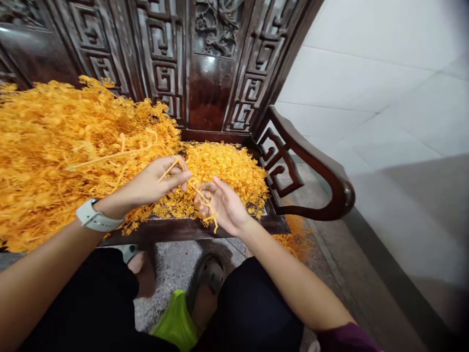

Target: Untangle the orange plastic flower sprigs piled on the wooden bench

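My left hand [159,182], with a white watch on its wrist, pinches a thin orange plastic sprig [171,168] between thumb and fingers. My right hand [222,203] lies palm up just to its right, fingers curled around another orange plastic stem [209,211] that hangs down from it. Both hands hover over the front edge of a dark carved wooden bench [205,226]. A big heap of orange plastic sprigs [62,151] fills the bench on the left. A smaller pile of small orange pieces [229,168] lies right behind my hands.
The bench's carved backrest [205,63] rises behind the piles and its curved armrest [311,166] closes the right end. More orange pieces [293,239] lie on the floor under the armrest. My knees and a green sandal [176,320] are below. White wall tiles stand at right.
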Available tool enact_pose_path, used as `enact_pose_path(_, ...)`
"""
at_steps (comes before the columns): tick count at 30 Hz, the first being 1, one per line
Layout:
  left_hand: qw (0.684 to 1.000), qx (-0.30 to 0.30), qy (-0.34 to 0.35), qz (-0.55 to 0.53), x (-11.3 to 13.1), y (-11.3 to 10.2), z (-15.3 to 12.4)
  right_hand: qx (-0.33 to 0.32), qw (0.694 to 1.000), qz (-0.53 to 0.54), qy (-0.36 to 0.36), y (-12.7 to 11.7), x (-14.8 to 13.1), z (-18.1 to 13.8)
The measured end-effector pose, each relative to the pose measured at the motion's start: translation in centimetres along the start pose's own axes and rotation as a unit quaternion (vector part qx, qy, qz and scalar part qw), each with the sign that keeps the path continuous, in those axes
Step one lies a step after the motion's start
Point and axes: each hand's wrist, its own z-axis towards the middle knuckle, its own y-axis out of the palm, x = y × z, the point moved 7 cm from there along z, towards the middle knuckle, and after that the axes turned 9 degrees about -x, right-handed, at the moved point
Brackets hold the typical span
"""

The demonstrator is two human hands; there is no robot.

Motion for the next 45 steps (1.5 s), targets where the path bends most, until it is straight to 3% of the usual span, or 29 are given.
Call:
enact_pose_path(3, 0.997, -0.056, 0.022, 0.044, 0.7, 1.7, 0.8, -0.030, 0.995, -0.091, -0.018, 0.9, -0.5, -0.2)
enact_pose_path(7, 0.993, -0.037, 0.031, 0.107, 1.3, 2.3, 1.1, 0.054, 0.991, -0.076, -0.098, -0.8, -1.6, -0.7)
enact_pose_path(10, 0.995, -0.037, 0.035, 0.082, 1.4, 2.7, 1.1, 0.118, 0.982, -0.019, -0.144, -2.9, -2.4, -1.2)
enact_pose_path(15, 0.996, -0.027, 0.029, 0.085, 1.4, 3.8, 1.1, 0.164, 0.968, -0.026, -0.190, -4.8, -3.8, -1.7)
enact_pose_path(21, 0.996, -0.048, 0.050, -0.049, 2.7, 5.4, 1.3, 0.180, 0.960, -0.064, -0.205, -4.9, -4.6, -1.9)
enact_pose_path(27, 0.992, -0.077, 0.039, -0.091, 1.7, 6.0, 1.6, 0.179, 0.961, -0.069, -0.197, -4.8, -4.4, -1.9)
enact_pose_path(30, 0.982, -0.134, 0.032, -0.130, 1.6, 6.3, 0.7, 0.188, 0.960, -0.038, -0.205, -7.0, -5.5, -1.8)
enact_pose_path(32, 0.966, -0.207, 0.014, -0.157, 1.7, 6.8, -0.3, 0.237, 0.938, -0.039, -0.251, -9.7, -7.3, -2.7)
enact_pose_path(34, 0.956, -0.242, -0.006, -0.164, 1.7, 6.7, -1.2, 0.293, 0.905, -0.109, -0.289, -12.0, -9.2, -4.4)
enact_pose_path(35, 0.959, -0.231, -0.017, -0.164, 1.5, 6.2, -1.3, 0.294, 0.896, -0.177, -0.282, -12.3, -9.9, -5.0)
enact_pose_path(36, 0.964, -0.207, -0.031, -0.165, 1.1, 5.6, -1.2, 0.263, 0.896, -0.259, -0.248, -12.0, -10.1, -5.2)
enact_pose_path(38, 0.973, -0.134, -0.066, -0.176, -0.2, 4.0, -0.6, 0.090, 0.901, -0.411, -0.107, -9.8, -8.2, -4.6)
enact_pose_path(40, 0.975, -0.060, -0.096, -0.190, -1.5, 2.4, 0.0, -0.149, 0.858, -0.488, 0.056, -6.8, -4.3, -5.1)
enact_pose_path(41, 0.975, -0.028, -0.107, -0.192, -2.1, 1.5, 0.3, -0.232, 0.829, -0.498, 0.105, -5.6, -3.0, -5.6)
enact_pose_path(42, 0.975, 0.000, -0.115, -0.192, -2.5, 0.8, 0.5, -0.264, 0.818, -0.499, 0.113, -4.9, -2.6, -5.8)
enact_pose_path(43, 0.973, 0.021, -0.121, -0.194, -2.7, 0.1, 0.7, -0.238, 0.831, -0.497, 0.079, -4.7, -3.3, -5.5)
enact_pose_path(45, 0.968, 0.052, -0.132, -0.206, -3.0, -1.0, 1.0, -0.063, 0.886, -0.456, -0.056, -6.0, -6.6, -4.3)
